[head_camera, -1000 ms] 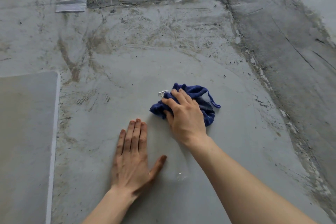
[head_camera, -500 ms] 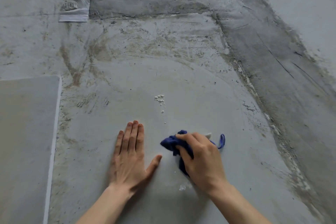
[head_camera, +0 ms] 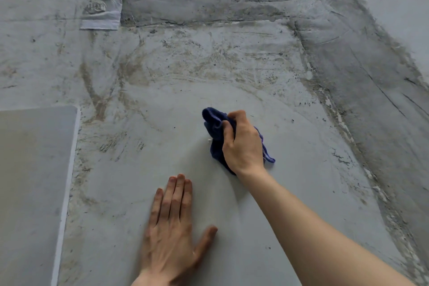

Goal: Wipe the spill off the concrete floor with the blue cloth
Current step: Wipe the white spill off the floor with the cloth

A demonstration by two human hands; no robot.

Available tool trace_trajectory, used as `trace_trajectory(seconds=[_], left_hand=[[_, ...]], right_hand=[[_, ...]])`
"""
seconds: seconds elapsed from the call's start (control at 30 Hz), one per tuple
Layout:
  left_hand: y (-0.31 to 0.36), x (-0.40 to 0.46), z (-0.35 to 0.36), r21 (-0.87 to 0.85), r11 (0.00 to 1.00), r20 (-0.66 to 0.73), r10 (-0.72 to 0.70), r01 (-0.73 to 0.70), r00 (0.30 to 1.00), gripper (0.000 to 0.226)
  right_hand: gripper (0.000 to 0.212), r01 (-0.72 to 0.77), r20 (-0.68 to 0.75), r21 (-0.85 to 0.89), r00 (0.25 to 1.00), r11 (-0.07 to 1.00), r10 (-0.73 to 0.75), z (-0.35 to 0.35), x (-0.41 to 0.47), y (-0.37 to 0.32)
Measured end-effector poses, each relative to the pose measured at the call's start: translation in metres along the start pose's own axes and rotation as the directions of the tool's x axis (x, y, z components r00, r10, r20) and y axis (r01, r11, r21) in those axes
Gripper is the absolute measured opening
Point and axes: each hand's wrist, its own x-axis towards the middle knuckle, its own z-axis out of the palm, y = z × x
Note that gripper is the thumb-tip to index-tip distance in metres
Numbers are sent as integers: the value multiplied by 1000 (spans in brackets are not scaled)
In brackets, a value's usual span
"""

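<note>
My right hand (head_camera: 243, 144) grips a bunched blue cloth (head_camera: 214, 123) and presses it onto the grey concrete floor (head_camera: 185, 104) near the middle of the view. The cloth sticks out past my fingers at the top left, and a thin edge of it trails to the right of my wrist. A tiny white speck of spill (head_camera: 209, 140) shows just left of the cloth; the cloth and hand hide the rest. My left hand (head_camera: 173, 227) lies flat on the floor, palm down, fingers together and thumb out, below and left of the cloth.
A pale flat sheet (head_camera: 32, 181) with a white edge lies on the floor at the left. A rough darker band of concrete (head_camera: 348, 72) runs along the top and down the right. A scrap of white tape or plastic (head_camera: 101, 15) sits at the upper left.
My right hand has pushed the cloth forward, away from me, over the white specks that lay exposed half a second ago. My left hand has stayed flat on the floor.
</note>
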Motion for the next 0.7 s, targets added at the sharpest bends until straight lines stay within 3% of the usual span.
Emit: trace_trajectory(seconds=[0.17,0.37,0.7], left_hand=[[1,1,0,39,999,8,-3,3,1000,95],[1,1,0,45,999,3,2,-2,1000,95],[2,-2,-4,-6,1000,-12,23,-23,1000,97]], right_hand=[[49,206,348,-375,935,904,-69,17,8,2],[48,378,299,-448,917,810,-263,17,-28,20],[47,363,242,-425,928,829,-283,3,-101,41]])
